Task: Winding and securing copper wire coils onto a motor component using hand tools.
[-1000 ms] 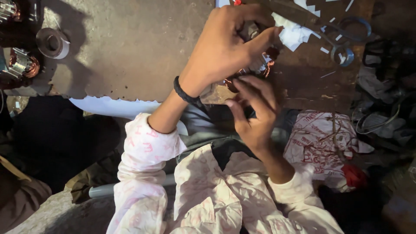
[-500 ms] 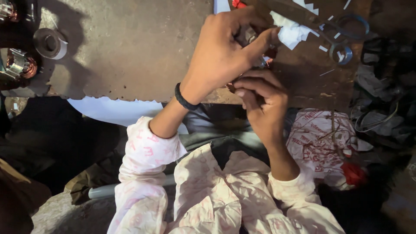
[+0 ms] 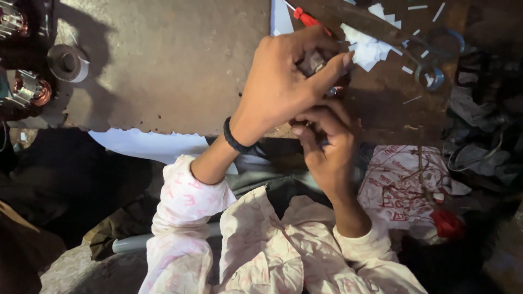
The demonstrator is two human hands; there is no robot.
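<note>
My left hand [image 3: 283, 81] is clasped over a small motor part [image 3: 315, 61], metal with copper winding, held just above the worn brown work board [image 3: 163, 71]. A black band sits on that wrist. My right hand [image 3: 326, 142] is right under it, fingers curled against the underside of the same part; what its fingertips pinch is hidden. Both sleeves are pale pink with print.
Large scissors [image 3: 419, 49] and white paper scraps [image 3: 370, 49] lie at the back right, with a red-handled screwdriver [image 3: 305, 16]. A tape roll [image 3: 68, 62] and copper-wound armatures [image 3: 30, 90] sit at the left. Cloth and wires [image 3: 479, 152] pile up at the right.
Both hands have shifted slightly down and closer together around the part. My right hand has closed in tighter beneath my left.
</note>
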